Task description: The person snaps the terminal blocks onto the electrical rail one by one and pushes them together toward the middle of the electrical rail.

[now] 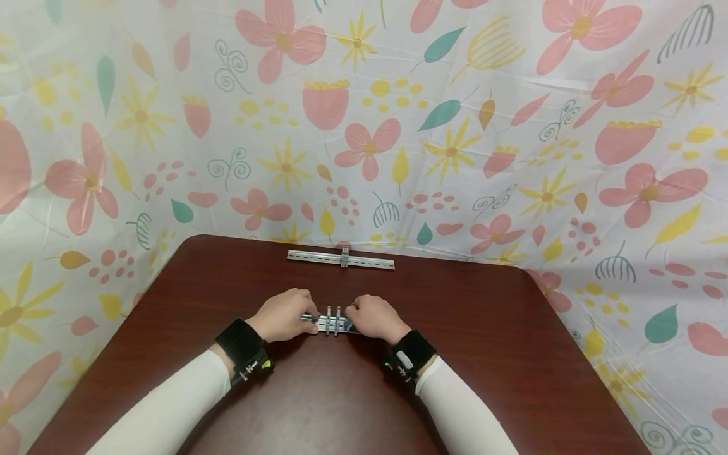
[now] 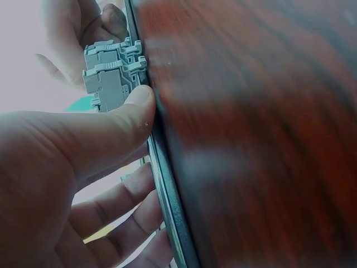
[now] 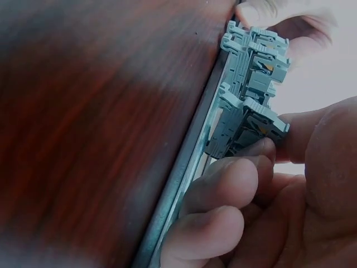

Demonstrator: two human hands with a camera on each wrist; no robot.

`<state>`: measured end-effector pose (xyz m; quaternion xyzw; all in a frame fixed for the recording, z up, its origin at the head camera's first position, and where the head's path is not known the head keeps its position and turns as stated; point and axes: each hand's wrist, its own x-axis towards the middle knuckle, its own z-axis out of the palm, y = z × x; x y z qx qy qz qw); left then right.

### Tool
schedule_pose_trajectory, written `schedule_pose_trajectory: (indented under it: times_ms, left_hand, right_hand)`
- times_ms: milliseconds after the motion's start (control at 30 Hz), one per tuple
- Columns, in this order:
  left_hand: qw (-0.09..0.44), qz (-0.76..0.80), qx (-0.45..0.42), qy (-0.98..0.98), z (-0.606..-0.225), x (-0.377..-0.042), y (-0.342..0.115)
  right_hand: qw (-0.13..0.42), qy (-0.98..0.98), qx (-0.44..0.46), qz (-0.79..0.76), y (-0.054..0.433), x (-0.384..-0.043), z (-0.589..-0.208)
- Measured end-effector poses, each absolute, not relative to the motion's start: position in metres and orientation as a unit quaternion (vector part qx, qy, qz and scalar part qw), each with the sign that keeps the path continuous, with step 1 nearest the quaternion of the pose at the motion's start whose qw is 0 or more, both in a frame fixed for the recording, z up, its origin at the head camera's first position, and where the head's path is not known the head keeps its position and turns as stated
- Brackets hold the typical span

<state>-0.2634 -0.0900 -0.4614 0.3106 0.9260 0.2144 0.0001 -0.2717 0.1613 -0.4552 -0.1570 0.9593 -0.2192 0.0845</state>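
Observation:
A slotted metal DIN rail [image 1: 321,325] lies crosswise on the table between both hands. Two slim grey terminal blocks [image 1: 333,321] stand upright on it, a small gap apart. My left hand [image 1: 287,316] holds the rail to their left; in the left wrist view its thumb [image 2: 139,100] presses the near edge, close to a block. With thumb and fingers, my right hand [image 1: 378,318] pinches another grey terminal block [image 3: 251,125]. That block leans at the rail, to the right of the standing pair, and its lower part is partly hidden by the fingers.
Farther back on the dark red-brown table [image 1: 466,303] lies a second metal rail [image 1: 315,257], with a grey terminal block [image 1: 344,257] near its middle. A flower-printed curtain [image 1: 364,177] hangs behind the table and along its sides.

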Motion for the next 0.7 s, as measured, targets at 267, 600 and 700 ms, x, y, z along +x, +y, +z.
schedule_pose_trajectory:
  times_ms: [267,600,700]
  left_hand:
    - [0.001,0.212,0.309,0.927,-0.4611,-0.2629,-0.0902]
    - [0.002,0.211,0.307,0.928,-0.4604,-0.2619,-0.0896]
    - [0.003,0.211,0.306,0.928,-0.4611,-0.2625,-0.0891]
  right_hand:
    - [0.092,0.958,-0.163,-0.217,0.1604,-0.2709,-0.4530]
    - [0.100,0.956,-0.180,-0.207,0.1616,-0.2713,-0.4552]
    - [0.096,0.958,-0.182,-0.201,0.1611,-0.2699,-0.4554]
